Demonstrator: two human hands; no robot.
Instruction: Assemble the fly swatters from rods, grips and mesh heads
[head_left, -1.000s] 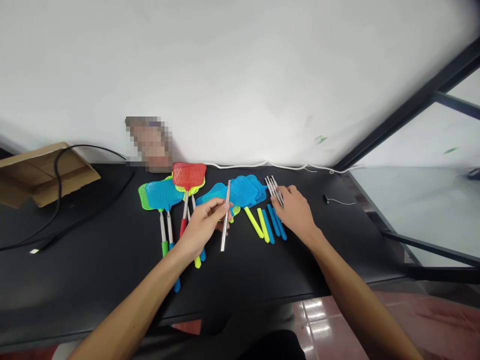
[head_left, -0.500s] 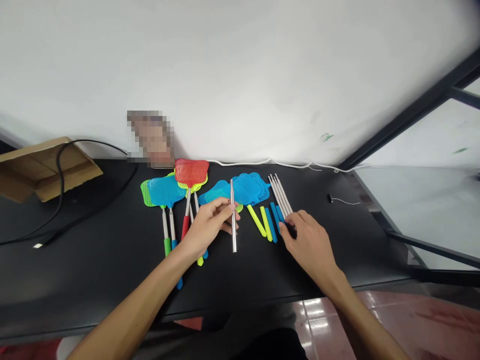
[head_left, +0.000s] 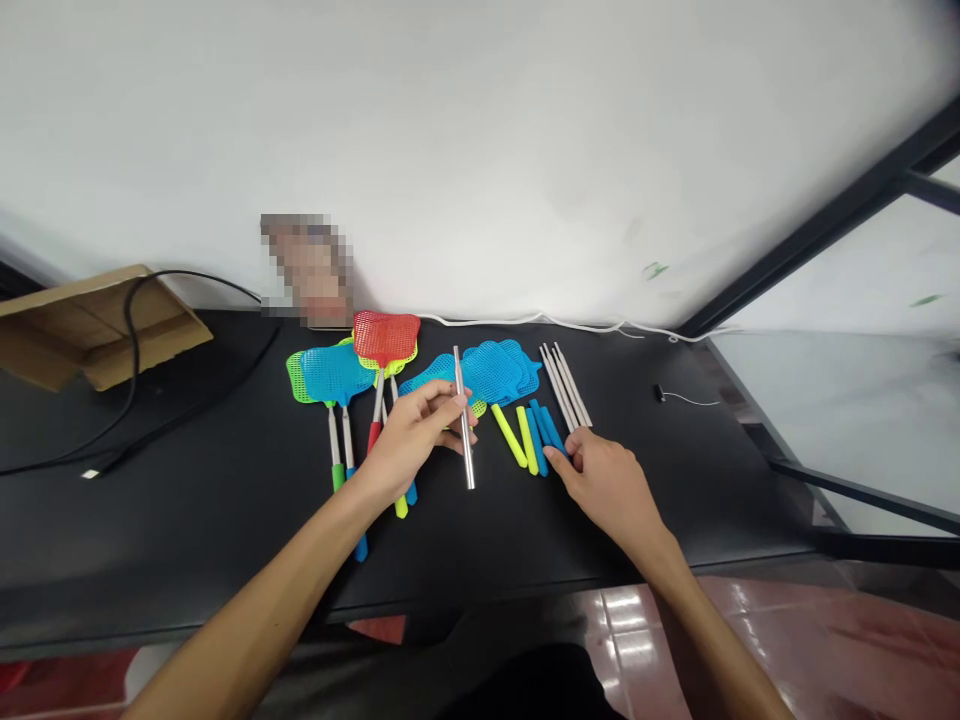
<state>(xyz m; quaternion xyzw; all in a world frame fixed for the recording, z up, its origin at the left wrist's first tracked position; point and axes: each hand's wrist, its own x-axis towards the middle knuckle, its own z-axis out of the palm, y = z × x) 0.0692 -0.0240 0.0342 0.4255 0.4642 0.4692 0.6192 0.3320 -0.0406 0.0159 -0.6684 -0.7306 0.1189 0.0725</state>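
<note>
My left hand (head_left: pixel 416 430) is closed on a silver metal tube (head_left: pixel 466 445), thumb on its near side, and holds it nearly upright above the table. Low over the table, my right hand (head_left: pixel 611 480) has its thumb and forefinger around the lower end of a blue plastic handle (head_left: pixel 553 430); the other fingers curl out of sight. More blue handles and two yellow handles (head_left: pixel 510 437) lie just left of it. Beyond that hand rest several metal tubes (head_left: pixel 562 382), side by side. Blue mesh fly swatter heads (head_left: pixel 495 370) are piled behind the left hand.
Assembled fly swatters, one with a red head (head_left: pixel 386 338), lie on the black table (head_left: pixel 210 540) at left. Farther left are a cardboard box (head_left: pixel 105 320) and a black cable (head_left: pixel 135 350). A white cord (head_left: pixel 480 322) runs along the wall.
My right hand has shifted slightly left and down, from the loose metal tubes to the blue handles. The tube in my left hand tilts a little more to the left at its top.
</note>
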